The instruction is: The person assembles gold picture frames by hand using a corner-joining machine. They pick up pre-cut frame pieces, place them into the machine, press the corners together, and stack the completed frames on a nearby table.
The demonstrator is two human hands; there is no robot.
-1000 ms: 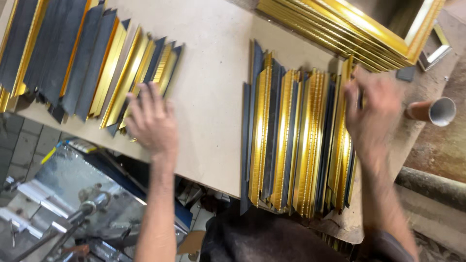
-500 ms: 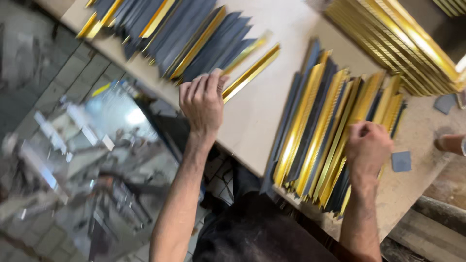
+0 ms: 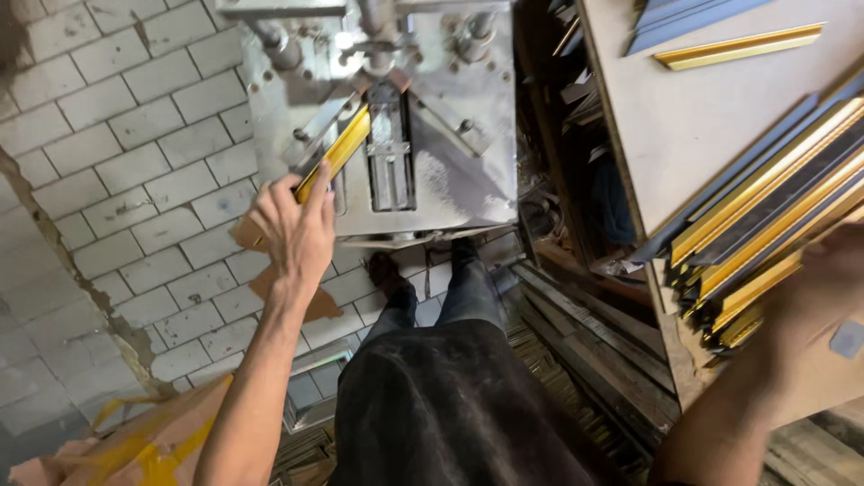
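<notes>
Fingers (image 3: 310, 193) of the left hand (image 3: 290, 232) are curled round the near end of a gold strip (image 3: 335, 155), thumb side under, fingertips over its top edge. The strip lies slantwise on the steel plate of a metal machine (image 3: 450, 135), its far end pointing into the dark slot block (image 3: 391, 148) at the plate's middle, touching or just beside it; which, the picture does not settle. The machine stands on a pale tiled floor (image 3: 117, 162).

Right hand (image 3: 823, 288) is at the frame's right edge, blurred, resting at the near ends of a stack of gold and dark grey strips (image 3: 765, 225) on a board table (image 3: 693, 126). How far its fingers are closed, and whether they grip any strip, cannot be told. The stack overhangs the table's near edge. One single gold strip (image 3: 738, 47) lies apart at the table's far side, near some grey strips (image 3: 684, 13).

Dark trousers (image 3: 450, 396) and a shoe (image 3: 382, 270) show below, between machine and table. Brown cardboard (image 3: 135, 441) with yellow marks lies at lower left.
</notes>
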